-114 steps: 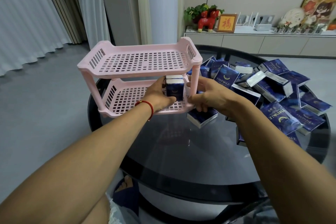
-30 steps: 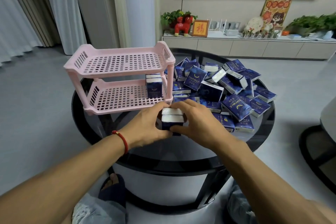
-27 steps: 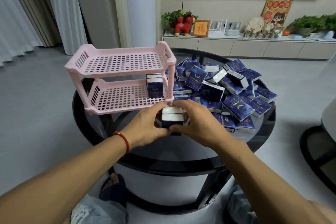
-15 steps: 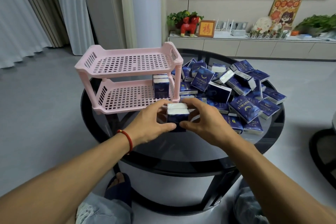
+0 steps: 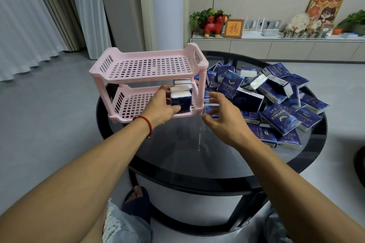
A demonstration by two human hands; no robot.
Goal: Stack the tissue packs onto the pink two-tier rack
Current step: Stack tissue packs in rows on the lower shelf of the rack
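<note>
Left hand (image 5: 161,107) grips a small stack of tissue packs (image 5: 181,98), fingers and thumb around it, setting it at the right end of the lower tier of the pink two-tier rack (image 5: 147,66), just in front of another stack (image 5: 182,81) already standing there. Right hand (image 5: 223,119) hovers just beside the rack's right front post, fingers spread and holding nothing. Upper tier sits bare. Loose blue packs (image 5: 274,96) lie heaped over the right half of the round glass surface (image 5: 189,148).
</note>
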